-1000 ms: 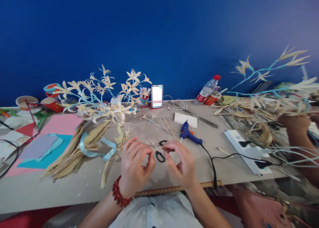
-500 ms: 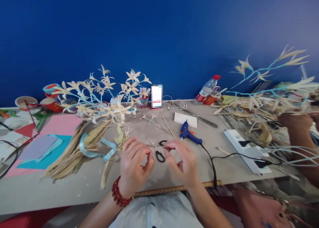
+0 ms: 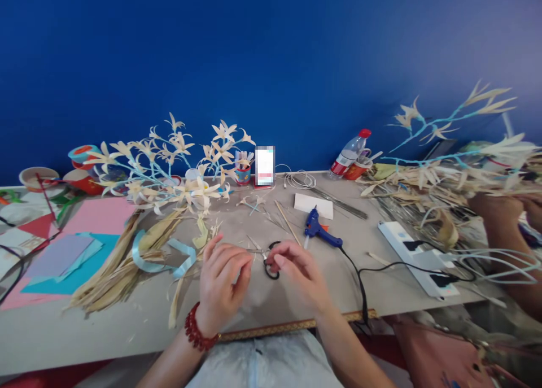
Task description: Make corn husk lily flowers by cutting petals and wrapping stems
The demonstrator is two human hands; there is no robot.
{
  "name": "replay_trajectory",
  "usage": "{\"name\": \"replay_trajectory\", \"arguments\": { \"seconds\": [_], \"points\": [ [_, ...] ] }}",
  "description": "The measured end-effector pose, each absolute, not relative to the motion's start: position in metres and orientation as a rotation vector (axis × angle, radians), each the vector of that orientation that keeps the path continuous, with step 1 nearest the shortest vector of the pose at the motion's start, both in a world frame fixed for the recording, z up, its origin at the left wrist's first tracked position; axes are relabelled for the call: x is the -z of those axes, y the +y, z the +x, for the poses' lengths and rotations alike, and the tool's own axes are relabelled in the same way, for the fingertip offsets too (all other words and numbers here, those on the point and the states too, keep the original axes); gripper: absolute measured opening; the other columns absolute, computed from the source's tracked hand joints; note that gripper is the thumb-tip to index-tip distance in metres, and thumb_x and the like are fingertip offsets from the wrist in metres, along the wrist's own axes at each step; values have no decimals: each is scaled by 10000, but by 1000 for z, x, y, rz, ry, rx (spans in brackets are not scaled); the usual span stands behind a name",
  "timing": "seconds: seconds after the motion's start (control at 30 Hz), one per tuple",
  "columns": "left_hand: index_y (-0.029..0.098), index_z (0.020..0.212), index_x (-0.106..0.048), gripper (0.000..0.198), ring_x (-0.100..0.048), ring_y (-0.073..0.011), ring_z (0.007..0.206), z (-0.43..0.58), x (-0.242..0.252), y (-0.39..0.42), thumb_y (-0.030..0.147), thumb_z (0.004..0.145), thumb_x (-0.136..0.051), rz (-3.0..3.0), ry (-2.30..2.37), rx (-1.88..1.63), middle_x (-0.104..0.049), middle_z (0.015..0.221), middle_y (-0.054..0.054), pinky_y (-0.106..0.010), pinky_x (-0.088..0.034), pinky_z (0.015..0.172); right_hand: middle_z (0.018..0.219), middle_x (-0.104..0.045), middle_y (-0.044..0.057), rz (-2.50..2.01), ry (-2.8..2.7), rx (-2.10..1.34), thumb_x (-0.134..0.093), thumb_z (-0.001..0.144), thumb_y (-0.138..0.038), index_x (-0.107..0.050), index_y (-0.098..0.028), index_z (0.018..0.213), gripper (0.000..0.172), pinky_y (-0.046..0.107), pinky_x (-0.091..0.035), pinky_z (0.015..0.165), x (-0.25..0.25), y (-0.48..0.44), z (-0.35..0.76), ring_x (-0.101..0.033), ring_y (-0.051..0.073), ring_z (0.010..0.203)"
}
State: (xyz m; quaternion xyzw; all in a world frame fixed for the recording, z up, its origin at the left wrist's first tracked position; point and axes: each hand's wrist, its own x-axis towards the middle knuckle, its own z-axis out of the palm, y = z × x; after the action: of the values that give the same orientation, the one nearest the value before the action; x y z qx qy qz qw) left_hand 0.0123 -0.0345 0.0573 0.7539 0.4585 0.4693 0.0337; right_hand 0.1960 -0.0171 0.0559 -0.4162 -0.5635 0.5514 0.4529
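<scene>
Two bare hands sit over the table, well apart from each other, fingers curled in toward the thumbs. Honestly can't tell if either one is pinching anything thin. The left hand, the one with the red bead bracelet, is just left of the scissors. Those lie between the hands, black loops partly behind the fingers of the right hand; can't tell if they touch.

Now the containers, because there's a bunch. Small pen cup by the wall, next to a phone with a blurred-out screen: it's stuffed with pens or markers, standing upright. Off to the right there's a red cup with some sticks and what looks like a handle poking out, and a clear bottle with a red cap, tilted beside it. Can't make out a liquid level.

Far left, a wide pale tub and another red cup, tipped over, with the insides too blurry to read. Pale flowers on blue stems spread out near those. A blue glue gun lies beyond the right hand.
</scene>
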Motion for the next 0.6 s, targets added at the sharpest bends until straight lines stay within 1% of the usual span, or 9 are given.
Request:
{"name": "replay_trajectory", "arguments": {
  "seconds": [0.07, 0.1, 0.17, 0.23, 0.33, 0.43, 0.47, 0.53, 0.6],
  "points": [
    [217, 944, -628, 219, -615, -182, 826, 11, -54, -34, 63, 816, -538, 2361, 1368, -1448, -694, 860, -28, -528, -323, 1037, 779, -628, 36, -846, -1156, -1771, -565, 874, -391, -607, -167, 833, 232, 269, -503, 618, -53, -19, 186, -597, 135, 631],
    [224, 956, -633, 227, -619, -187, 834, 10, -53, -34, 71, 821, -535, 2383, 1342, -1457, -700, 868, -28, -538, -307, 1045, 768, -627, 35, -766, -1045, -1915, -573, 867, -410, -599, -161, 811, 256, 267, -510, 599, -52, -19, 181, -590, 126, 605],
    [234, 963, -639, 231, -628, -192, 846, 8, -50, -33, 81, 824, -536, 2415, 1292, -1481, -711, 880, -28, -550, -288, 1055, 726, -623, 27, -678, -875, -2090, -618, 838, -407, -579, -155, 757, 267, 248, -512, 550, -50, -20, 174, -569, 105, 549],
    [247, 968, -644, 236, -634, -193, 855, 5, -47, -32, 87, 822, -549, 2436, 1251, -1504, -716, 889, -22, -551, -283, 1059, 666, -619, 9, -666, -785, -2160, -688, 789, -355, -561, -154, 717, 248, 220, -504, 513, -48, -19, 171, -541, 83, 496],
    [275, 1035, -638, 294, -634, -195, 889, 3, -42, -31, 87, 824, -556, 2422, 1241, -1510, -714, 954, -23, -540, -288, 1057, 611, -617, -7, -710, -766, -2164, -740, 740, -314, -554, -156, 687, 250, 204, -492, 489, -48, -20, 171, -513, 67, 448],
    [257, 1114, -610, 311, -602, -218, 992, 2, -38, -30, 120, 843, -546, 2165, 1336, -1512, -679, 1052, -56, -487, -342, 1024, 633, -642, 5, -823, -903, -2009, -751, 733, -331, -583, -155, 705, 245, 211, -494, 532, -49, -21, 173, -553, 84, 505],
    [239, 1098, -614, 269, -586, -224, 1019, 2, -37, -30, 146, 860, -529, 2010, 1347, -1492, -664, 1062, -67, -455, -371, 997, 646, -648, 9, -857, -972, -1936, -752, 733, -334, -597, -154, 715, 239, 213, -494, 553, -49, -21, 173, -568, 92, 540],
    [206, 996, -636, 193, -564, -228, 1032, 3, -37, -30, 199, 904, -466, 1674, 1271, -1415, -643, 1023, -79, -391, -412, 931, 668, -651, 13, -900, -1100, -1814, -741, 745, -341, -620, -153, 732, 223, 214, -488, 583, -50, -20, 173, -581, 102, 595],
    [187, 885, -638, 230, -559, -220, 982, 5, -38, -30, 228, 931, -417, 1400, 1116, -1319, -624, 955, -77, -344, -419, 872, 687, -647, 12, -925, -1185, -1750, -721, 763, -350, -631, -159, 744, 211, 215, -479, 587, -50, -20, 173, -577, 106, 616]
  ]
}}
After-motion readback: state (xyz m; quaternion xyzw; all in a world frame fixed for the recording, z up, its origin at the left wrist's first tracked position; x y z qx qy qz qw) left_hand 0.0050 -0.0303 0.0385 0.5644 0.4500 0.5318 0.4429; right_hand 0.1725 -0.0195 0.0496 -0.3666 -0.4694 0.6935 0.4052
